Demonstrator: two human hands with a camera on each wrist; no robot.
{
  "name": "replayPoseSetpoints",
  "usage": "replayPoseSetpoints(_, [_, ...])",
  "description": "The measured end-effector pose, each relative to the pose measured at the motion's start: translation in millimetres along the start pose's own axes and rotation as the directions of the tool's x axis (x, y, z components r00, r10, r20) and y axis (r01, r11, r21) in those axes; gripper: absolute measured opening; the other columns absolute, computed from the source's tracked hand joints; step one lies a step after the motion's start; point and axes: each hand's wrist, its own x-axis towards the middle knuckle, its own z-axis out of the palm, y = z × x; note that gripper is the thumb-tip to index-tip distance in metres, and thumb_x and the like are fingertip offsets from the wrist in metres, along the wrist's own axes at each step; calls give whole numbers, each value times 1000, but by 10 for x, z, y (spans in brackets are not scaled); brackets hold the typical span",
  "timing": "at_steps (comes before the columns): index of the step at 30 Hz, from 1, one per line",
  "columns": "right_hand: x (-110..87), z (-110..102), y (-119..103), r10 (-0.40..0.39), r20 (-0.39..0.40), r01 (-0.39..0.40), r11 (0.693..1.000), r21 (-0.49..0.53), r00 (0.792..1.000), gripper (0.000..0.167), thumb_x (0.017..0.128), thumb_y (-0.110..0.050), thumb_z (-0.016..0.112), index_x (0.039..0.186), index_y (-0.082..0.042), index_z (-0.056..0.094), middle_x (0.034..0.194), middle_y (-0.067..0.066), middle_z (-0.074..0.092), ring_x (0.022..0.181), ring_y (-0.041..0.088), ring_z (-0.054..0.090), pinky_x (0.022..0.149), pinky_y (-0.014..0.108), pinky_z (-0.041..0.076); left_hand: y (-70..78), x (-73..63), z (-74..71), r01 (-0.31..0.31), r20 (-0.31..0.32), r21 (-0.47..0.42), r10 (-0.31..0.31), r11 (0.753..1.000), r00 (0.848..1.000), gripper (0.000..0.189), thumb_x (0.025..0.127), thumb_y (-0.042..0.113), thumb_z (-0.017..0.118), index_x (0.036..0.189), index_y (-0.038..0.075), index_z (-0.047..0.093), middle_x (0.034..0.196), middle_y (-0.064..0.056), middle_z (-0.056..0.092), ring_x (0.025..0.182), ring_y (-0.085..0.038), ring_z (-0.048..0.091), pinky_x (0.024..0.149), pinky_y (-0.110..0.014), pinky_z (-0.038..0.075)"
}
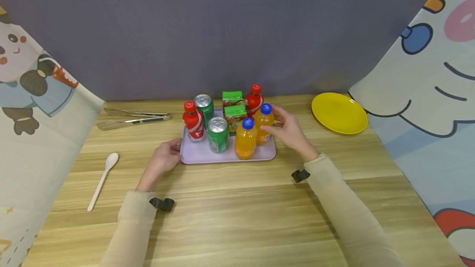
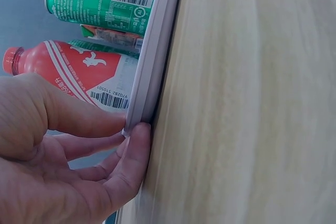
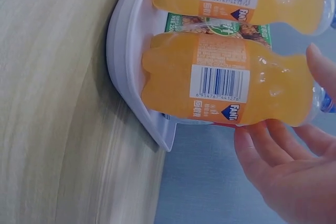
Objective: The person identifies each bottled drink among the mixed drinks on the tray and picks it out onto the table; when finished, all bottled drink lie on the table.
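Near the counter's [image 1: 237, 205] far edge, the left hand's [image 1: 165, 155] fingers are pinching the lilac tray's [image 1: 204, 157] near-left corner; the right hand's [image 1: 288, 129] are clasping the farther Fanta bottle [image 1: 265, 120].

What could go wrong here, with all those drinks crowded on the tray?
The left hand pinches the edge of the tray, so a sudden tug or lift might topple the upright red bottle at that end. The right hand is around the orange bottle near the tray's right edge; a clumsy bump could tip it off, or into the other orange bottle close beside it.
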Motion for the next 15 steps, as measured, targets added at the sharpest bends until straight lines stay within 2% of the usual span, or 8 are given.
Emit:
replayPoseSetpoints(5, [-2, 27, -13, 12, 10, -12, 999, -36, 1000, 59, 84, -4, 71, 136, 7, 45, 130, 25, 52, 114, 38, 53, 88, 50, 49, -1, -7, -5, 24, 8, -4, -24, 1000, 1000, 63, 82, -5, 57, 142, -7, 37, 121, -27, 54, 103, -34, 57, 80, -38, 53])
replayPoseSetpoints(15, [7, 24, -3, 34, 11, -33, 999, -38, 999, 59, 84, -4, 72, 135, 7, 45, 128, 26, 53, 112, 39, 54, 89, 53, 47, -23, 25, 2, 10, 10, -2, -10, 1000, 1000, 61, 83, -4, 57, 141, -8, 37, 120, -27, 54, 103, -34, 57, 80, -37, 53])
